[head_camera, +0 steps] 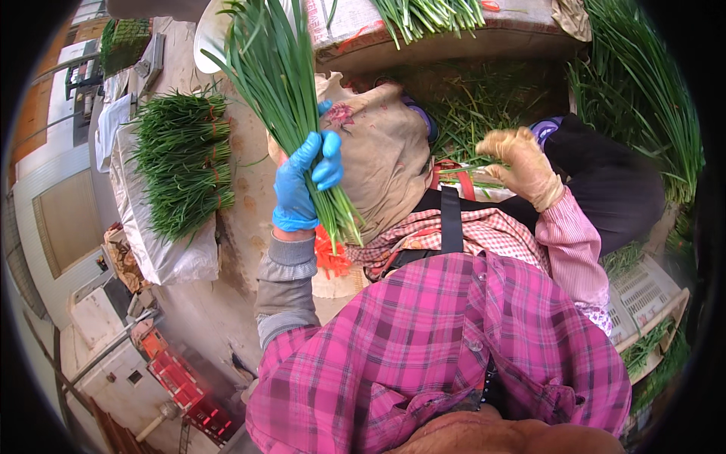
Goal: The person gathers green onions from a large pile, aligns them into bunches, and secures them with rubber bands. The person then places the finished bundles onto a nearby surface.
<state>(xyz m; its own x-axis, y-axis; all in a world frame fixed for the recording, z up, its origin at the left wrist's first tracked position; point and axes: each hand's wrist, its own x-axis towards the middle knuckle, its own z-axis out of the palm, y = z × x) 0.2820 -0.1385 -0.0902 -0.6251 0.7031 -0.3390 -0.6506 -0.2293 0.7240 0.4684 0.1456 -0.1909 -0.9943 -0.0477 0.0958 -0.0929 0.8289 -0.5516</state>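
Observation:
My left hand (309, 176), in a blue glove, grips a bunch of long green leaves, which look like garlic chives (286, 96). The pale cut ends point down toward my lap and the leaf tips reach the top of the view. My right hand (524, 167), in a tan glove, is raised over my lap with thumb and fingers apart and nothing plainly between them. A few thin green stalks (471, 169) lie close to its thumb. Red plastic ties (330, 252) hang beside the stem ends. A stained cloth (380, 153) covers one leg.
Tied chive bundles (184, 164) lie on a white sack (181, 261) to the left. More chives (431, 17) rest on a sack-covered block (510, 31) ahead. Loose leaves (482, 108) litter the ground. A tall chive pile (641, 85) and plastic crate (641, 295) stand right.

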